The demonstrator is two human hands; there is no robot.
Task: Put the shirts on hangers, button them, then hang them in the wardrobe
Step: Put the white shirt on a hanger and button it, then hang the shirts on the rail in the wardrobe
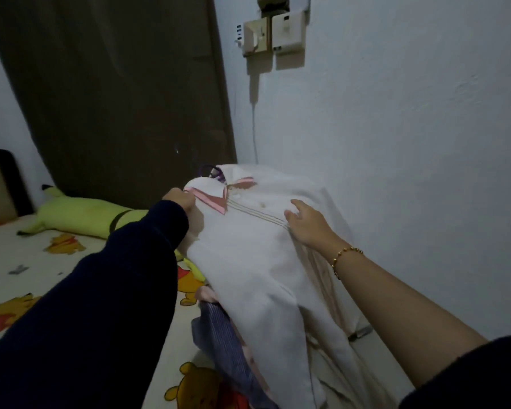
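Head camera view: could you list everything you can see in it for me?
shirt: one, white with pink collar, on top of the clothes pile on the bed
hanger: one, purple, hook poking out at the shirt's collar
striped garment: one, blue, under the shirt
plush toy: one, yellow-green, lying on the bed by the curtain
bedsheet: one, cream with cartoon bears, over the bed
curtain: one, brown, behind the bed
wall sockets: two plates, off-white, high on the wall
bracelet: one, gold, right wrist
left hand: one, dark sleeve, grips the shirt beside the collar
right hand: one, bare forearm, rests open on the shirt's front
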